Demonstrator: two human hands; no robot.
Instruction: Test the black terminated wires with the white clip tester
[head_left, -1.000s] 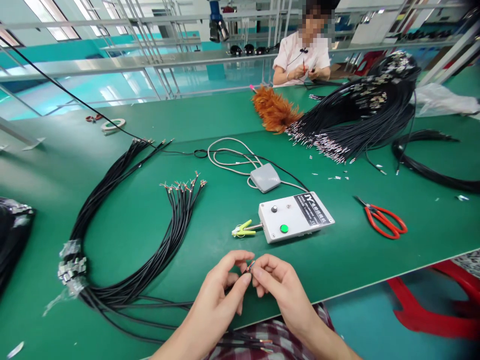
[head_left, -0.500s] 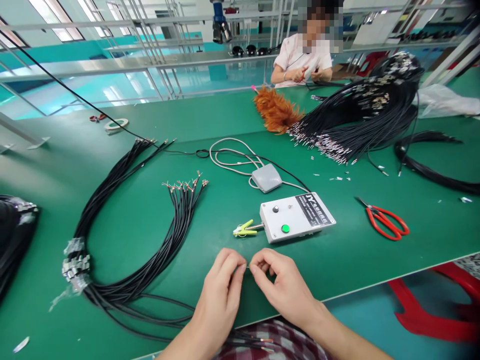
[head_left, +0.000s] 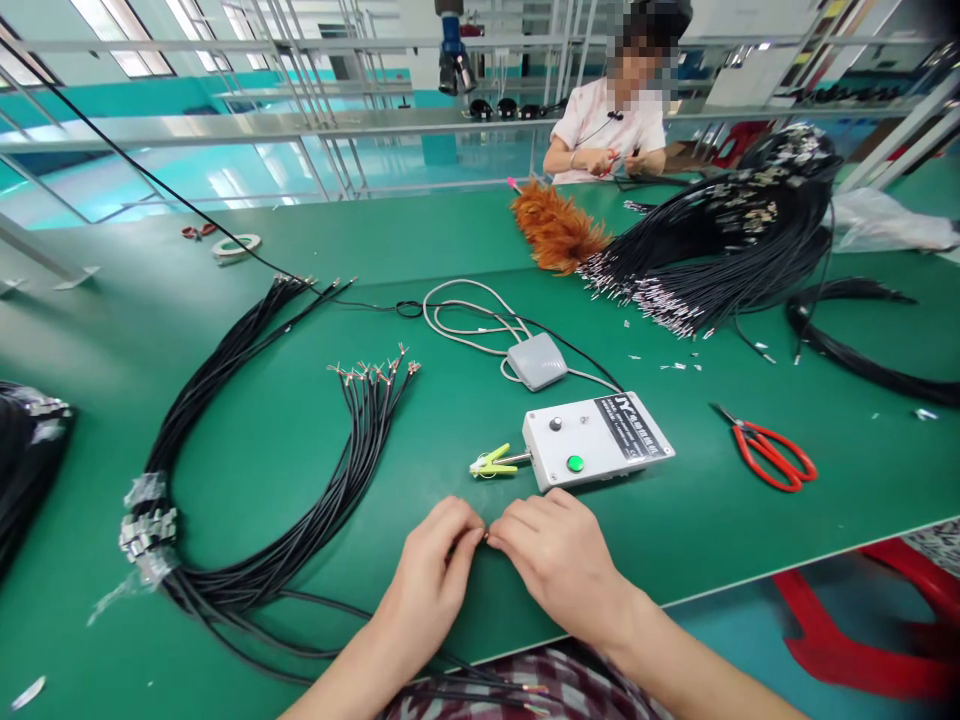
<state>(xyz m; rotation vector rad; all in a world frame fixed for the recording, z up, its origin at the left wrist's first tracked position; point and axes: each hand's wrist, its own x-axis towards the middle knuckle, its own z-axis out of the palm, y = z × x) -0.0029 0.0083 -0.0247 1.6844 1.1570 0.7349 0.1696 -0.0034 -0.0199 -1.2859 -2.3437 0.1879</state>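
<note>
In the head view, the left hand (head_left: 431,570) and right hand (head_left: 555,550) meet low over the near edge of the green counter (head_left: 427,230), thumbs and fingers of both pinched at a tiny reddish wire end (head_left: 487,536) between their fingertips; most of it is hidden by the fingers. To the left, a bundle of black cables (head_left: 300,540) curves in an open loop, its stripped ends fanned out at the far side and some lengths running near, beneath the left arm. Just far of the right hand sits a pale box (head_left: 585,440) with a green button (head_left: 575,464), a yellow-green clip (head_left: 493,461) on its left side. Farther off lies a grey pedal (head_left: 537,361) beside its looped cord. Red-handled cutters (head_left: 772,455) lie right of the box. At far right, an orange feather duster (head_left: 559,232) touches a large heap of black cables (head_left: 720,235), and a co-worker (head_left: 607,125) sits beyond the counter.
</note>
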